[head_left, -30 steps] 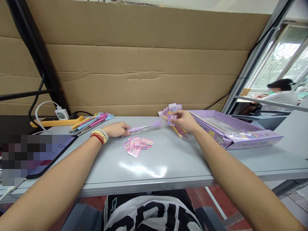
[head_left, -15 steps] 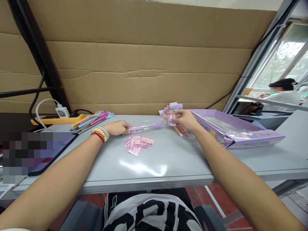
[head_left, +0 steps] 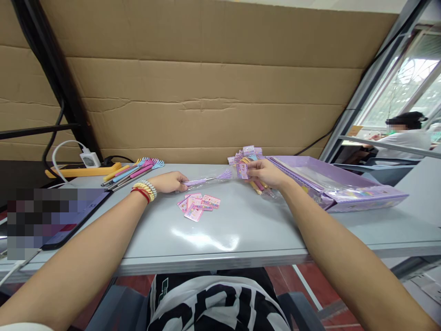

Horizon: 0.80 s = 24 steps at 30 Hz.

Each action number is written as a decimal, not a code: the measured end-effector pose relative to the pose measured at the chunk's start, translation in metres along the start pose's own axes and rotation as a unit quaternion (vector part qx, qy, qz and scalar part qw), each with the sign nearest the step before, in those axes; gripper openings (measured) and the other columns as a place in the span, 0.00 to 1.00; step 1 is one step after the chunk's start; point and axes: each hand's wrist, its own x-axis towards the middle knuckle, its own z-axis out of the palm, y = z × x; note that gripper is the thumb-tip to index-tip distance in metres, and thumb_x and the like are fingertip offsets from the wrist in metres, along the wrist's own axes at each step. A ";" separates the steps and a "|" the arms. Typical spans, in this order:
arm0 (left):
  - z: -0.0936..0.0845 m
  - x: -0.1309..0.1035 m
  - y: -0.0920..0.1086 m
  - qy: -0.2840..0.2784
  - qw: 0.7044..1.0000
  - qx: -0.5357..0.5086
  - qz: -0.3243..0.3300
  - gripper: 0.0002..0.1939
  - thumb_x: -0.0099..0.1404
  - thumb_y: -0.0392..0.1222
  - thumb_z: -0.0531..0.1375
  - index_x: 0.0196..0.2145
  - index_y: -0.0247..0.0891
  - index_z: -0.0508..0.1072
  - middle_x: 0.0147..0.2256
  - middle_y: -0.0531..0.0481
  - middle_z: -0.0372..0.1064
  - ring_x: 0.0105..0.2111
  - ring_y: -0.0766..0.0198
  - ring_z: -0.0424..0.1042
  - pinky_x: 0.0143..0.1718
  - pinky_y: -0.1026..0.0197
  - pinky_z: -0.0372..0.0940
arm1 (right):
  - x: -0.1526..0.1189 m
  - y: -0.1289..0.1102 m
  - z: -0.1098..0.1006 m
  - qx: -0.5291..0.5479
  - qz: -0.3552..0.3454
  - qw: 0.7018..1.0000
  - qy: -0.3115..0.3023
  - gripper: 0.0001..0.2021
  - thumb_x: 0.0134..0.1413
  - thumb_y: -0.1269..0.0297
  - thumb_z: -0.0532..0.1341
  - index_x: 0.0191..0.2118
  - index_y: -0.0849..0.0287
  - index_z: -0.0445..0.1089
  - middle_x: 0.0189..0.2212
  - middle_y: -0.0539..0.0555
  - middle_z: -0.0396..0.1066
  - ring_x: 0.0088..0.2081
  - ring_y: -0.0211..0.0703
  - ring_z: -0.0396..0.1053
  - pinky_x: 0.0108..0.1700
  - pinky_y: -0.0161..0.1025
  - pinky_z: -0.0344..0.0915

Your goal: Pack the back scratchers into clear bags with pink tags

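Your left hand [head_left: 171,181] is pinched closed on the handle end of the purple scratcher [head_left: 206,180], which lies low over the tabletop [head_left: 155,239] in its clear sleeve, between your two hands, its fingered head toward your right. Your right hand [head_left: 265,173] grips a small purple card [head_left: 242,171] between thumb and fingers at the sleeve's far end; whether the card is inside the film or against it, you cannot tell from here. A light, steady hold on the left should suit this, enough to draw the thin film straight without bending the slim handle. On the right, hold the card by its edge, flat and square to the sleeve, so its corners don't snag. Mind your right wrist beside the wrapped bundle [head_left: 257,185] and purple box [head_left: 365,198]; the pink cards [head_left: 195,207] lie nearer you, apart from both hands.
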 end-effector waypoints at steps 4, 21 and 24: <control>0.000 -0.001 0.002 -0.004 1.000 0.015 0.000 0.09 0.50 0.47 0.56 0.24 0.38 0.66 0.22 0.54 0.55 0.23 0.66 0.53 0.27 0.62 0.48 | 0.003 0.004 -0.001 -0.018 0.006 1.000 0.019 0.06 0.40 0.66 0.67 0.22 0.59 0.70 0.07 0.42 0.58 0.09 0.32 0.55 0.37 0.44 0.73; 0.000 -0.001 0.000 -0.020 1.000 -0.010 0.017 0.09 0.51 0.46 0.56 0.25 0.37 0.67 0.21 0.55 0.54 0.22 0.68 0.51 0.25 0.63 0.47 | -0.001 -0.006 0.000 -0.025 0.018 0.992 0.120 0.10 0.34 0.73 0.69 0.22 0.61 0.65 0.14 0.50 0.69 0.14 0.36 0.65 0.20 0.33 0.65; 0.000 -0.002 0.001 -0.020 1.000 -0.017 0.016 0.09 0.51 0.46 0.56 0.25 0.36 0.68 0.21 0.55 0.55 0.22 0.68 0.52 0.25 0.63 0.47 | 0.002 -0.001 -0.001 -0.009 0.026 0.996 0.082 0.14 0.29 0.74 0.71 0.24 0.62 0.66 0.17 0.51 0.71 0.17 0.38 0.67 0.17 0.32 0.63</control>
